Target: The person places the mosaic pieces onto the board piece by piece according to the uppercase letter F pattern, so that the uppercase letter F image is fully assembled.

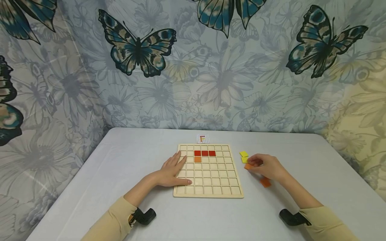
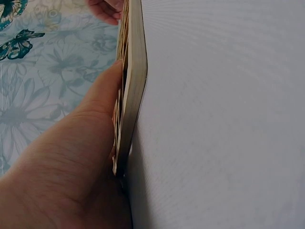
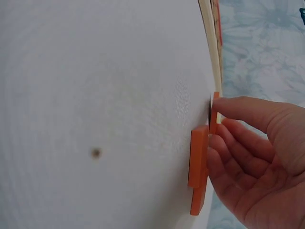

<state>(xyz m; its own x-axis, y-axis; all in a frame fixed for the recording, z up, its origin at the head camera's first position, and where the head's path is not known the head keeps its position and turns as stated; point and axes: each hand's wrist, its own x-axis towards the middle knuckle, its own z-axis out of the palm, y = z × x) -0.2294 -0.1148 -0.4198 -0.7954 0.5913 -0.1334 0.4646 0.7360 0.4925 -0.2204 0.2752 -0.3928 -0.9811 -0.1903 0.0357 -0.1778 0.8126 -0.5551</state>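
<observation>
A pale wooden grid board (image 1: 215,182) lies on the white table. My left hand (image 1: 172,170) rests with spread fingers across its left edge, the thumb (image 2: 102,90) lying along the near side in the left wrist view. Three red tiles (image 1: 205,153) stand in a row in the upper grid, with one orange tile (image 1: 197,159) below the leftmost. Right of the board, my right hand (image 1: 268,166) pinches another orange tile (image 3: 215,113) between thumb and fingers, low over the table. Two yellow tiles (image 1: 244,157) lie just beyond its fingertips.
More orange tiles (image 3: 198,157) lie under the right hand, partly overlapping in the right wrist view. A small printed grid card (image 1: 202,139) sits behind the board. Butterfly-patterned cloth (image 1: 223,83) hangs behind the table (image 1: 135,144).
</observation>
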